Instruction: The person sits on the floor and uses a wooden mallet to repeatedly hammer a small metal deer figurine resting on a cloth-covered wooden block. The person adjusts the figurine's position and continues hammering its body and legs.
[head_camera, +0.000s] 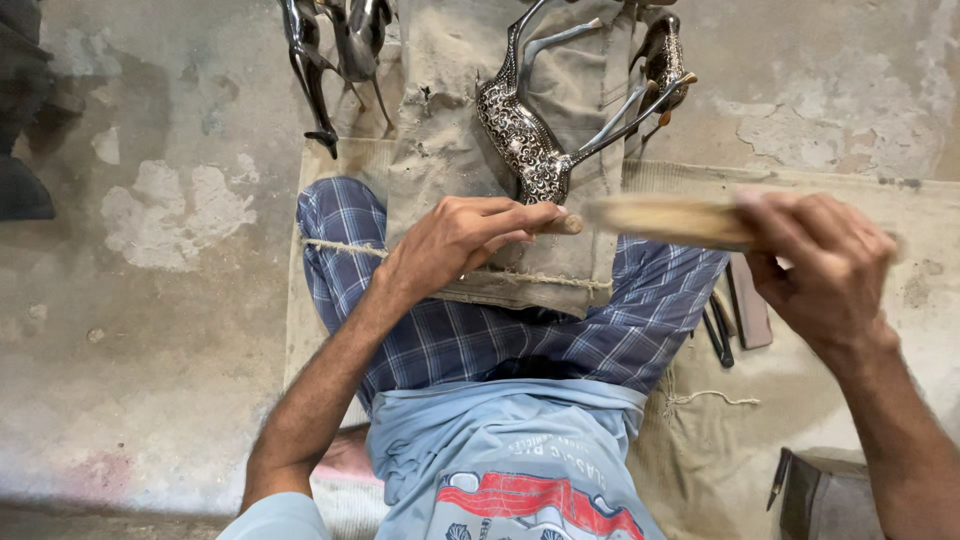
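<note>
— What's he got hold of there?

— His left hand (462, 240) is curled tight round a small wooden-handled tool (562, 225), fingers closed over it, its end poking out just under the tail end of the metal deer (525, 140). The tool's tip I can't make out; the hand hides it.

— And the deer?

— Lying across a dusty cloth (450, 120) draped over his lap, dark body covered in fine patterning, legs sticking out to the right, neck running up and away from him.

— The other hand?

— The right hand (825, 265) is raised off to the side, fingers wrapped shut round a pale wooden stick (670, 220). It's blurred, held level, its free end close to the tool's handle. Whether they touch, I can't tell.

— Anything else about?

— More deer figures: two dark ones (335, 55) on the floor at upper left, another (665, 60) beside the cloth. A few hand tools (740, 310) lie on the mat (900, 210) by his right knee.
</note>
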